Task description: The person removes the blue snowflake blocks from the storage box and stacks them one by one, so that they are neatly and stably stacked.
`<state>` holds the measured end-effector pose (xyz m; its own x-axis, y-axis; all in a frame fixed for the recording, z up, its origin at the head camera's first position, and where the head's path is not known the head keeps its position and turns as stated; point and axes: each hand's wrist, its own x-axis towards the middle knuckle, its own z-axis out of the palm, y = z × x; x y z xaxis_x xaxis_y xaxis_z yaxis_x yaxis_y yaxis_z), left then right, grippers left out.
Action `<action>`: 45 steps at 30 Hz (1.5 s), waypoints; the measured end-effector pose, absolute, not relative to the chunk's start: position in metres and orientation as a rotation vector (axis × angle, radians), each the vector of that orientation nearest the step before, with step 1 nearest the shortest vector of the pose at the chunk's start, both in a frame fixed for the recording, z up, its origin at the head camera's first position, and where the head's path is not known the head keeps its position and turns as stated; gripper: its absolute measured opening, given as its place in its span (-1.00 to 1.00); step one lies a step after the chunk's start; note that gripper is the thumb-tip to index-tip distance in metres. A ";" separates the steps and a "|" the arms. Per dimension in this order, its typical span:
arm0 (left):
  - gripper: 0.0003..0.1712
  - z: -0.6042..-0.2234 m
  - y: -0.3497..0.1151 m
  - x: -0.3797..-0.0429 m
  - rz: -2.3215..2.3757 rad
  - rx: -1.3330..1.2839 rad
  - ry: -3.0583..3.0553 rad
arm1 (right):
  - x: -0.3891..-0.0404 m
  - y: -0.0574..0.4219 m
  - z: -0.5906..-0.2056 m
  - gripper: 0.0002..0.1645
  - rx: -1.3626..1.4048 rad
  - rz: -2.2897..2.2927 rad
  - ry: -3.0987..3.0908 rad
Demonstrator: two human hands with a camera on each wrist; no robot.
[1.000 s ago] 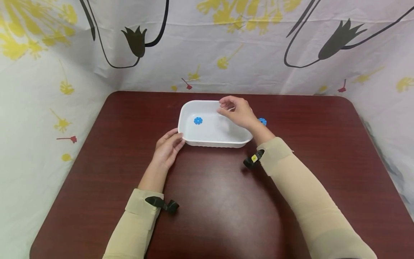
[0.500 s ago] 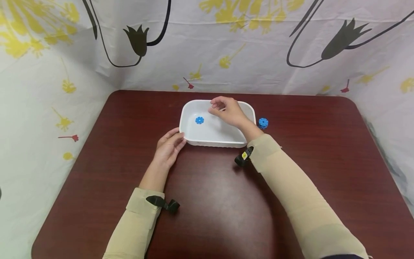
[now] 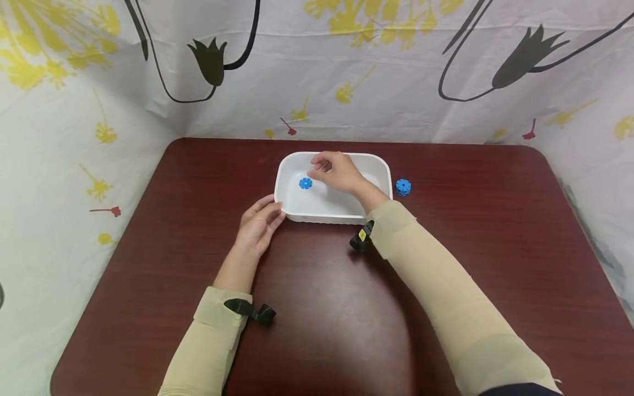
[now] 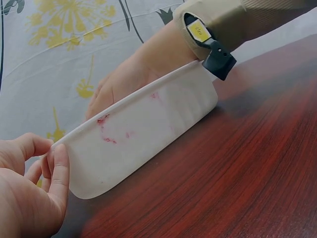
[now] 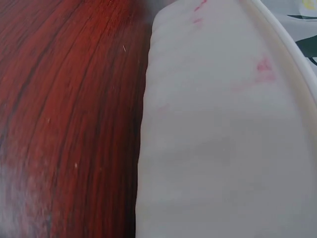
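A white plastic tray (image 3: 324, 218) stands on the table in the head view. My left hand (image 3: 255, 230) holds it at the near left corner, thumb and fingers on either side of the rim, as the left wrist view shows. My right hand (image 3: 338, 172) is over the tray, fingers loosely bent and nothing visible between them. Just left of its fingertips, a blue notched plastic disc (image 3: 305, 183) lies flat on the tray floor. In the right wrist view only the tray's outer wall (image 5: 223, 129) and the table appear; the right hand is out of that frame.
Outside the tray's right end sits a small stack of blue notched discs (image 3: 403, 187). The dark red wooden table (image 3: 317, 308) runs back to a white cloth (image 3: 317, 77) printed with flowers. Black straps with small mounts circle both sleeve cuffs.
My right hand has moved left across the tray and slightly down, toward the blue disc inside. The stack on the right has come into full view. The left hand keeps its hold.
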<state>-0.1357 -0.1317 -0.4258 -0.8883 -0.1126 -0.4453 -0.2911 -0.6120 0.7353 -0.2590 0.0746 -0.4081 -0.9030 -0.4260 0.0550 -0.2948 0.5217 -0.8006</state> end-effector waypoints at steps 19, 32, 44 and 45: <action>-0.77 -0.427 -0.133 -0.136 2.652 -0.712 1.309 | -0.264 0.067 -0.424 -0.66 -0.792 -1.044 2.581; -0.78 -0.426 -0.132 -0.136 2.664 -0.701 1.296 | -0.260 0.069 -0.425 -0.65 -0.824 -0.932 2.598; -0.77 -0.427 -0.133 -0.136 2.662 -0.718 1.280 | -0.257 0.067 -0.424 -0.71 -0.908 -0.820 2.591; -0.78 -0.427 -0.133 -0.136 2.661 -0.720 1.281 | -0.256 0.067 -0.424 -0.67 -0.923 -0.797 2.591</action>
<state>-0.1359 -0.1326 -0.4272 -0.8828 -0.1105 -0.4565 -0.2880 -0.6404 0.7120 -0.2562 0.0671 -0.4239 -0.7578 -0.6485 -0.0720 -0.4959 0.6442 -0.5823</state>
